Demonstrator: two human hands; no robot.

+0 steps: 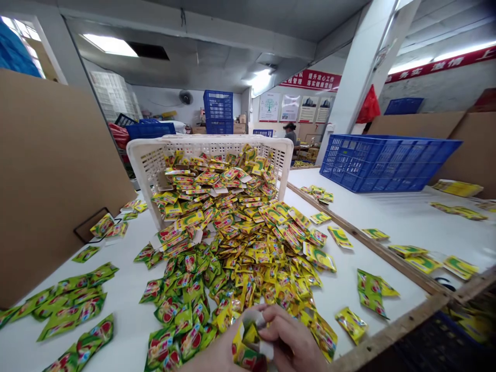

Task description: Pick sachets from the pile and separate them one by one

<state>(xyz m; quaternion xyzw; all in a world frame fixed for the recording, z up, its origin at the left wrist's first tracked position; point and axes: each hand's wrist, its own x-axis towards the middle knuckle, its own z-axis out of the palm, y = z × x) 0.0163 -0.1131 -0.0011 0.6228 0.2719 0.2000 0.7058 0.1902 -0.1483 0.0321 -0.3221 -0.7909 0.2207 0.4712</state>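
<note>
Bottom centre of frame: right hand (289, 338) and left hand (217, 356) meet, fingers closed together on a small bunch of sachets (248, 341), yellow and green with red print, one white back showing. The bunch sits between the two hands, partly covered by the right fingers.

Just above the hands, touching distance: the near edge of a big heap of sachets (240, 243) spread over the white bench (127, 320). The heap runs up the middle of the frame into a white basket (147, 155) tipped on its side, mouth toward the camera.

Lower left: rows of green sachets (65, 305) lying apart from the heap. Right of centre: loose sachets, then a wooden rail (372, 245). Upper right: blue crate (387, 163). Left edge: cardboard sheet (50, 170), upright.
</note>
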